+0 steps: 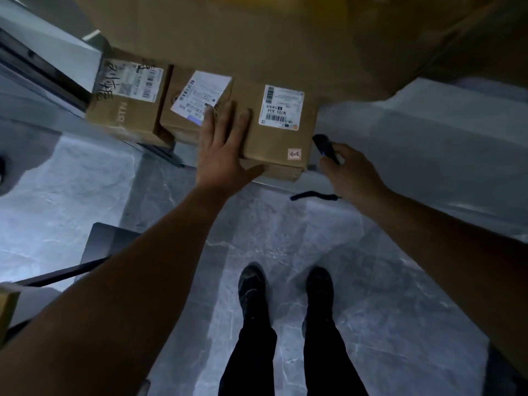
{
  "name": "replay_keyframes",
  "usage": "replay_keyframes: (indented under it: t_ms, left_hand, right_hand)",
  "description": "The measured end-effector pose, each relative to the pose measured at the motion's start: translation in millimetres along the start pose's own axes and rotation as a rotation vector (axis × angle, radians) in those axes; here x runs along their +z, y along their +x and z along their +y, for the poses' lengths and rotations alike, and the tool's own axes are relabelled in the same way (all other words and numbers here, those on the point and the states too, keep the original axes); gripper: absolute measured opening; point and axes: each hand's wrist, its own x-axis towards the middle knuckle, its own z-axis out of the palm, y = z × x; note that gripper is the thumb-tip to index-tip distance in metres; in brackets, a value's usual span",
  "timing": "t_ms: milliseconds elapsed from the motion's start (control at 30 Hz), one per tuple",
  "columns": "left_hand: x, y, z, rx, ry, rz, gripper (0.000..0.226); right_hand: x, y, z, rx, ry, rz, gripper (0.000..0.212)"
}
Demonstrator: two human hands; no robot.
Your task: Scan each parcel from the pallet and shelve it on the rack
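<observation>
A big brown carton (243, 38) fills the top of the view, blurred, overhanging a row of three smaller boxes on the rack shelf (171, 157) above a grey marbled floor (285, 224). The rightmost parcel (274, 141) sits at the shelf's front edge, touching the middle parcel (177, 115), which is next to a third, scribbled box (128, 110).

The left grip (221, 150) lies flat and spread, fingers straight across the seam between the rightmost and middle parcels, thumb along the rightmost parcel's front edge; it clasps nothing. The right grip (353, 175) is curled round a dark scanner (325, 148) just beside that parcel, with a strap (311, 194) dangling below.

The parcel looks like stiff, taped cardboard, probably light enough for one hand. Its smooth faces may slip, so hold opposite side edges or support it from underneath, leaving its shipping label (281, 107) uncovered.
</observation>
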Motion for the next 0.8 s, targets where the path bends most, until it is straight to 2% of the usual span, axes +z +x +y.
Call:
replay_keyframes:
  t_ms: [133, 367, 533, 633, 800]
  left_hand:
    - [-10, 1, -1, -0.027, -0.001, -0.112, 0.129]
    - [-59, -2, 19, -0.048, 0.019, -0.29, 0.128]
    - [-99, -33, 72, -0.065, -0.009, -0.293, 0.123]
    - [-114, -66, 117, -0.098, -0.16, -0.192, 0.115]
    - [-122, -141, 212, 0.026, -0.313, -0.133, 0.102]
  right_hand:
    - [-15, -7, -7, -0.028, -0.032, -0.031, 0.047]
    - [-45, -69, -17, -0.081, -0.047, -0.008, 0.047]
    - [-76, -153, -19, -0.072, 0.071, 0.075, 0.047]
    - [-89, -213, -3, -0.058, 0.123, 0.126, 0.046]
    - [-120, -312, 50, -0.033, 0.238, 0.204, 0.05]
